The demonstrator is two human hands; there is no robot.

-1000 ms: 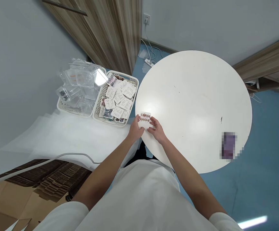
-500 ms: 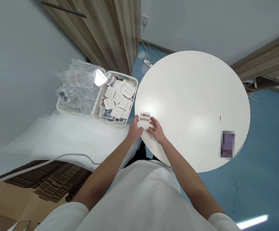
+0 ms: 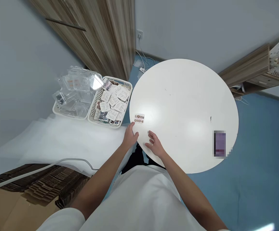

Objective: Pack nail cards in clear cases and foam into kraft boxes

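Note:
A small white card of press-on nails [image 3: 139, 118], set in two rows of pinkish-brown pieces, lies flat on the round white table [image 3: 182, 86] near its left edge. Just below the card is my left hand [image 3: 130, 137], its fingers extended and a fingertip close to the card's lower left corner; I cannot tell if it touches. To the right and nearer my body, my right hand [image 3: 155, 145] hovers over the table edge with fingers apart and nothing in it.
Left of the table stands a white basket [image 3: 105, 124] full of similar nail cards. Beside it, another basket [image 3: 69, 113] holds clear plastic cases. White foam sheets [image 3: 81, 138], a grey cable [image 3: 43, 170] and folded cardboard [image 3: 50, 183] lie nearer. A pixelated purple object [image 3: 220, 143] rests at the table's right.
Both hands have let go of the nail card and drawn back toward my body. The card now lies on the table. The camera view has shifted slightly.

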